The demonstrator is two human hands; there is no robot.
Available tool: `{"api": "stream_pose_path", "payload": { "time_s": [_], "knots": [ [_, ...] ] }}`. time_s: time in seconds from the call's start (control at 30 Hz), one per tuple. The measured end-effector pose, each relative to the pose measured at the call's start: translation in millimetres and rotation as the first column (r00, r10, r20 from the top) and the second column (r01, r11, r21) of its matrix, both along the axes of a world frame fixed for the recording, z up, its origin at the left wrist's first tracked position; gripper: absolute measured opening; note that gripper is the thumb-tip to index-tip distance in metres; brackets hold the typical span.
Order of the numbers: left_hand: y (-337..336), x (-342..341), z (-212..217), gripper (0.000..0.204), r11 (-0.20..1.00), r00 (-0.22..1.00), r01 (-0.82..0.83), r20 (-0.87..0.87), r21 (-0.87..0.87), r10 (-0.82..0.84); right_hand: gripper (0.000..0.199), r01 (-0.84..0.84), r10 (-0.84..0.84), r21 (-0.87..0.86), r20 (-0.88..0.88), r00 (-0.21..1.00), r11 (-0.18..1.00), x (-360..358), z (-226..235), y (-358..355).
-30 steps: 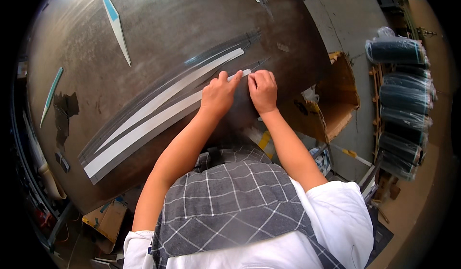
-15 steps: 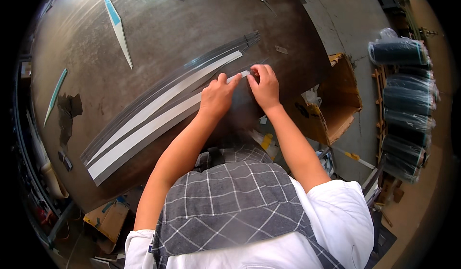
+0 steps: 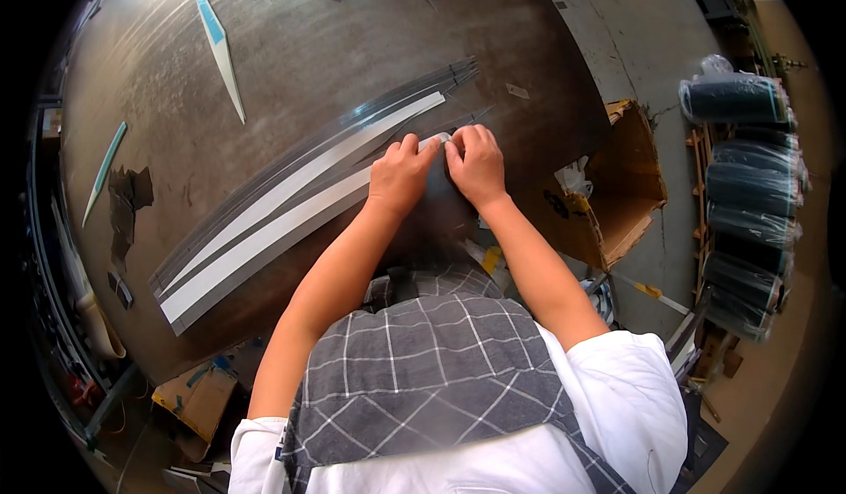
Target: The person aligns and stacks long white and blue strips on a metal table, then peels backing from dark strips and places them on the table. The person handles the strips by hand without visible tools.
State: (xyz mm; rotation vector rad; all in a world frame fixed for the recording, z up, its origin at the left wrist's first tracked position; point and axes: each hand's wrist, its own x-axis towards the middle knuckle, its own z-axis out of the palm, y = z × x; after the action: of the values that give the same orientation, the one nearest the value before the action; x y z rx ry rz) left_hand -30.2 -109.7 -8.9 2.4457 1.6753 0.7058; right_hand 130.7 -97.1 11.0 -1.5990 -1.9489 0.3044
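Right hand edges leftward, pinching the nearer white strip; left hand presses it, grip unclear; cardboard box holds crumpled plastic.

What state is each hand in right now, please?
Left hand: partly curled, fingertip on the near white strip.
Right hand: fingers bent at that strip's end; whether gripping cannot be told.

No lettering or number can be read. A dark mark on the flap of the cardboard box and a small tag at the edge of the checked apron are both too small and unclear to make out.
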Motion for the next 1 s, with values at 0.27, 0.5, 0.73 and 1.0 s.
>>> {"api": "stream_pose_path", "payload": {
  "time_s": [0.27,0.5,0.73,1.0],
  "knots": [
    [3,-4,-8,0.027,0.996,0.999,0.015,0.034,0.091,-0.018,0.01,-0.03,0.041,0.124,-0.081,0.996,0.992,-8,-19,-14],
    [0,-11,-8,0.026,0.996,0.993,0.044,0.108,0.084,-0.053,0.012,0.027,-0.018,0.108,-0.087,0.996,0.994,-16,-17,-1],
    [-3,-21,-10,0.023,0.997,0.975,0.066,0.209,0.035,-0.072,0.01,0.068,-0.044,0.116,-0.203,0.978,0.991,-33,-17,-7],
    [-26,-32,-2,0.03,0.998,0.997,0.019,0.075,0.059,-0.023,0.01,-0.05,0.069,0.113,-0.174,0.982,0.992,-46,-7,-29]
  ]
}}
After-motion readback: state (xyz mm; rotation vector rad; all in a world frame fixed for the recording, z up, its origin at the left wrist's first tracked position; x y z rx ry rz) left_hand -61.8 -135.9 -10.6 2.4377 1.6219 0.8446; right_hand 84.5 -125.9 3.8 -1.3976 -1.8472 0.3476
